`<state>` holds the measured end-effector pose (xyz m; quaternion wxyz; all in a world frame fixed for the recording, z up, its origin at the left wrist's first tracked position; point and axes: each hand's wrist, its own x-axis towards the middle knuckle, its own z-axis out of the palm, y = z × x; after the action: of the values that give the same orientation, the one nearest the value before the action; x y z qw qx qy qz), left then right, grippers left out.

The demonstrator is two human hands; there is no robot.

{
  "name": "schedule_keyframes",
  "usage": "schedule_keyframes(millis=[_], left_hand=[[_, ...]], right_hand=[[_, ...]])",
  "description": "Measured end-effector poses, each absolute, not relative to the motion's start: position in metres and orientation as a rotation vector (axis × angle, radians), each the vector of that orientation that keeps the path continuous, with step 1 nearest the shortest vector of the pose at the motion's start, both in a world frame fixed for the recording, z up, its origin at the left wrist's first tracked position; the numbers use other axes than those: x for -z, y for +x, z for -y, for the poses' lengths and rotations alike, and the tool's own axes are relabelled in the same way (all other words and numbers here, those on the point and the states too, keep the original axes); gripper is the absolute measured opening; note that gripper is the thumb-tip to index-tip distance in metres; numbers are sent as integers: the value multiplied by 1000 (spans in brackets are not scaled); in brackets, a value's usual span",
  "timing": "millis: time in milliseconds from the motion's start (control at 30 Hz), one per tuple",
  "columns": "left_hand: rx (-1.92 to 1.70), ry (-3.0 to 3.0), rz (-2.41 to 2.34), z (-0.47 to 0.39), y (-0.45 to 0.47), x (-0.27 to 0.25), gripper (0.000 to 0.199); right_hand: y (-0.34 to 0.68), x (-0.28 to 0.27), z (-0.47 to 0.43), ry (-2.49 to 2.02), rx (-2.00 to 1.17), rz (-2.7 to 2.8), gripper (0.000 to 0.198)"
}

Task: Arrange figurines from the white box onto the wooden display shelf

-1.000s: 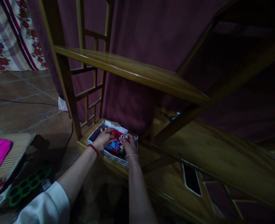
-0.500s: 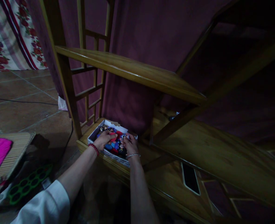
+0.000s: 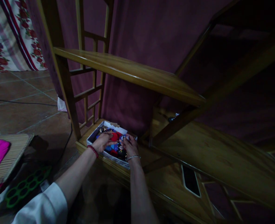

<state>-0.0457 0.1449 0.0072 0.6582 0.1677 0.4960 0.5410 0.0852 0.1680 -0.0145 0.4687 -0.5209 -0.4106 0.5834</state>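
A white cardboard box (image 3: 120, 129) sits on the lower wooden shelf, filled with several small colourful figures (image 3: 121, 152) in black, blue and red. Over the box's left part is my left hand (image 3: 103, 141), its thumb and fingers closed around a round red piece (image 3: 114, 136). My right hand (image 3: 130, 145) is at the box's right side, fingers pinched on a small blue-and-white figure (image 3: 123, 137). Both hands are close together above the contents. Dim light hides the finer shapes of the pieces.
An upper wooden shelf (image 3: 128, 70) crosses above the box. A lattice side panel (image 3: 94, 90) stands at its left. A phone-like dark rectangle (image 3: 190, 180) lies on the lower board at right. On the floor are a green tray with round holes (image 3: 27, 186) and a black cord (image 3: 23, 102).
The red piece in my left hand shows more of its round face, and the left fingers have shifted slightly. The right hand stays almost in place with its figure.
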Motion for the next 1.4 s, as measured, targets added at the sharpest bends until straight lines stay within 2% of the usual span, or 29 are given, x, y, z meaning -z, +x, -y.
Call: schedule_keyframes(millis=[500,767,1100,1400], left_hand=[[-1205,340,-1099,-145,-45,-8,21],[-1142,411,-1304,-148,-40,0,9],[-969,617,-1340,-143,-17,-4,11],[-1037,550,-1415,-146,-14,2,4]], right_hand=[[84,22,-169,-1328,-1379,1133,33],[88,25,-173,-1415,-1270,1085,31],[90,26,-172,-1410,-1297,1101,31],[93,20,-171,-1435,-1305,1099,26]])
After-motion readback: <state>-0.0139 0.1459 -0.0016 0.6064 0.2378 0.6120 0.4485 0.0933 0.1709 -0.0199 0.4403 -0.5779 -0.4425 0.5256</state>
